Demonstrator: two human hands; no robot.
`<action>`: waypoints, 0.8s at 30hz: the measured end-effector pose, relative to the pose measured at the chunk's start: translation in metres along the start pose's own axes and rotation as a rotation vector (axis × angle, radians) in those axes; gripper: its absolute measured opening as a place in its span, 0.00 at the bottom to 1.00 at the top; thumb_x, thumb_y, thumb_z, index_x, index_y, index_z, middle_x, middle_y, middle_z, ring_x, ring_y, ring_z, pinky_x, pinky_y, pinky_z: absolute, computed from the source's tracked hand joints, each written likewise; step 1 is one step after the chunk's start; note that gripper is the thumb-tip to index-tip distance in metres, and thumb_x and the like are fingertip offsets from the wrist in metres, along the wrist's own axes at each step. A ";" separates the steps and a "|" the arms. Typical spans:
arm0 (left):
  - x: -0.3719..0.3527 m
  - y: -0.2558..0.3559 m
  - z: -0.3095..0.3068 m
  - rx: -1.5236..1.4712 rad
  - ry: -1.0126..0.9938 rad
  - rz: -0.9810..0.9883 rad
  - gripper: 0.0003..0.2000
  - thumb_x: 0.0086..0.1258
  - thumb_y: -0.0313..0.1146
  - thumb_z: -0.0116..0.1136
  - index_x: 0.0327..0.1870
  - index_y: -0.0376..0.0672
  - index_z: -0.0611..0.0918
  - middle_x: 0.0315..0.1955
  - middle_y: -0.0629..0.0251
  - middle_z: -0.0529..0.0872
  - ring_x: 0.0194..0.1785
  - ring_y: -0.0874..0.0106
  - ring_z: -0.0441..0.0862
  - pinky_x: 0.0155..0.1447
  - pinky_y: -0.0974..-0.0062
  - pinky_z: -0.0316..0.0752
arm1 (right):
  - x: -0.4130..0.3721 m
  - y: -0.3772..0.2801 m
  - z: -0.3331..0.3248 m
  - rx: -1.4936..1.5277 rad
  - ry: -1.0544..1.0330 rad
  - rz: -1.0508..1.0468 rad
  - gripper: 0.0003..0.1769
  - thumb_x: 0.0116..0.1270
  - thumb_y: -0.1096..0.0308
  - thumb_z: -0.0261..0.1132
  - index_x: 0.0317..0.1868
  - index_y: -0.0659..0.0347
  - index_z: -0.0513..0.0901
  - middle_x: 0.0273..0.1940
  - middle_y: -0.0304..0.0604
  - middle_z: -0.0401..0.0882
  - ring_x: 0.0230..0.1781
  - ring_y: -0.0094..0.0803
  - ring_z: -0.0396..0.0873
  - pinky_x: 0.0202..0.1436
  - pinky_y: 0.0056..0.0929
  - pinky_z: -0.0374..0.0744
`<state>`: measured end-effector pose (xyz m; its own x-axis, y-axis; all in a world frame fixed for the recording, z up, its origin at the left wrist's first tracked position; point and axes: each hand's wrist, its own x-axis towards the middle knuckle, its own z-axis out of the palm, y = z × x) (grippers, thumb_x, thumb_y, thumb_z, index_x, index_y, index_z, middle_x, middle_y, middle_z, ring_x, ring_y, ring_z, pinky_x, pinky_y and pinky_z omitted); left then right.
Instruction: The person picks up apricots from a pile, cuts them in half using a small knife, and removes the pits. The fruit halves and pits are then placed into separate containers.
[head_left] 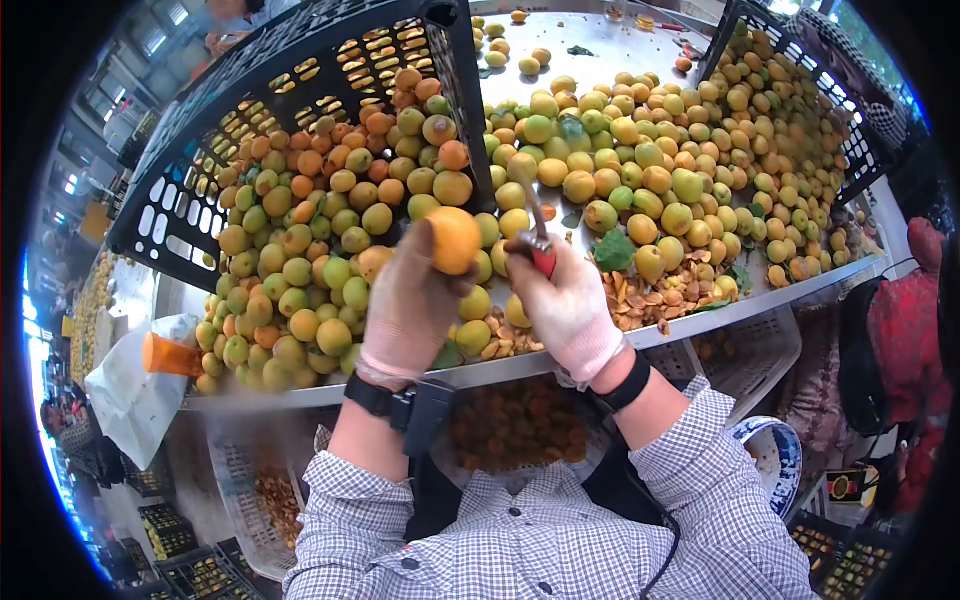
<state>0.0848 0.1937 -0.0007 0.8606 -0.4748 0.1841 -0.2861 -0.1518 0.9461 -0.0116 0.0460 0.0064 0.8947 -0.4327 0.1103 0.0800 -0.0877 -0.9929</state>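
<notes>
Where fruit [678,218] crowds hands [404,312], black crates [465,95], green leaf [614,251]

Bright windows [155,42] upper left, shiny metal table [632,52]

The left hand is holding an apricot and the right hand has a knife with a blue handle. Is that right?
Not quite. The head view shows that the handle of the knife is red, not blue. The left hand does hold an apricot, and the right hand has the knife.
</notes>
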 end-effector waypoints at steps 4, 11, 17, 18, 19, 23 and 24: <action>-0.015 0.021 0.027 -0.561 -0.156 -0.252 0.21 0.83 0.48 0.45 0.55 0.36 0.78 0.36 0.65 0.82 0.34 0.77 0.77 0.40 0.79 0.72 | 0.007 0.006 0.007 0.226 0.075 -0.100 0.13 0.69 0.64 0.67 0.47 0.65 0.81 0.34 0.48 0.82 0.33 0.38 0.80 0.42 0.30 0.78; -0.016 -0.005 0.035 -0.140 -0.002 0.105 0.18 0.84 0.41 0.39 0.52 0.33 0.76 0.37 0.59 0.79 0.41 0.69 0.76 0.51 0.73 0.73 | -0.001 -0.001 0.004 -0.222 0.041 -0.342 0.19 0.67 0.55 0.70 0.41 0.65 0.82 0.34 0.53 0.80 0.39 0.48 0.79 0.44 0.38 0.78; -0.019 0.032 0.017 -0.427 -0.228 -0.637 0.23 0.81 0.49 0.44 0.56 0.34 0.78 0.41 0.67 0.81 0.40 0.75 0.78 0.45 0.74 0.77 | -0.007 -0.002 -0.003 -0.396 -0.020 -0.380 0.15 0.66 0.64 0.70 0.47 0.65 0.83 0.38 0.50 0.81 0.38 0.44 0.80 0.46 0.36 0.78; -0.021 0.036 0.017 -0.428 -0.229 -0.638 0.23 0.81 0.49 0.44 0.56 0.34 0.78 0.41 0.67 0.81 0.40 0.75 0.78 0.45 0.74 0.77 | -0.008 -0.002 -0.003 -0.397 -0.019 -0.379 0.15 0.66 0.64 0.70 0.47 0.65 0.83 0.38 0.50 0.81 0.38 0.44 0.80 0.46 0.36 0.78; -0.024 0.039 0.017 -0.210 -0.246 -0.506 0.23 0.80 0.50 0.45 0.55 0.35 0.78 0.39 0.68 0.81 0.35 0.77 0.77 0.39 0.77 0.75 | -0.010 -0.003 -0.003 -0.407 -0.029 -0.347 0.14 0.66 0.64 0.70 0.46 0.65 0.83 0.38 0.50 0.81 0.38 0.44 0.81 0.46 0.37 0.78; -0.029 0.028 0.019 0.056 -0.235 -0.207 0.19 0.81 0.46 0.46 0.51 0.36 0.78 0.35 0.70 0.79 0.30 0.82 0.75 0.31 0.82 0.71 | -0.013 -0.004 -0.004 -0.442 -0.043 -0.296 0.13 0.66 0.65 0.70 0.46 0.64 0.83 0.39 0.52 0.80 0.40 0.47 0.81 0.46 0.38 0.79; -0.028 0.027 0.019 0.059 -0.231 -0.209 0.19 0.81 0.46 0.46 0.51 0.36 0.78 0.35 0.70 0.79 0.30 0.82 0.75 0.31 0.82 0.71 | -0.012 -0.003 -0.004 -0.438 -0.047 -0.297 0.13 0.66 0.65 0.70 0.46 0.64 0.83 0.39 0.52 0.80 0.40 0.47 0.81 0.46 0.38 0.79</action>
<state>0.0449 0.1868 0.0151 0.7868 -0.6115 -0.0841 -0.1433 -0.3134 0.9388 -0.0245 0.0484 0.0085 0.8808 -0.2926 0.3723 0.1512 -0.5713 -0.8067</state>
